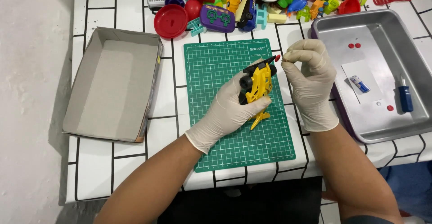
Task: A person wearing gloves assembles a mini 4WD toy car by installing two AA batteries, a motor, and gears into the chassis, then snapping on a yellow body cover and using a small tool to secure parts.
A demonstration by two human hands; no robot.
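Open grey cardboard box (112,82) lies at the left on the white, black-lined tabletop (96,161), its flaps up and its inside bare. Green gridded cutting mat (238,134) sits at centre, with white lettering in its upper right corner. Metal tray (382,71) stands to the right, its near left edge just behind the right wrist. In the tray: a white paper slip (362,77) carrying a small blue-and-white tube or packet (359,84), too small to identify; a blue-handled screwdriver (405,96) by the right wall; three small red round pieces, two side by side (354,45) near the top and one (390,108) lower down. A heap of coloured plastic toys (252,1) runs along the far edge of the table, with a red round lid (171,20) at its front left.

Both hands wear pale gloves. Left hand (231,109) is closed around a yellow toy car (257,86) with black wheels, holding it tilted above the mat, clear of the surface. Right hand (310,77) is curled, thumb and forefinger pinched together on a tiny red piece (277,58) right at the car's upper end; whether the piece touches the car cannot be told.
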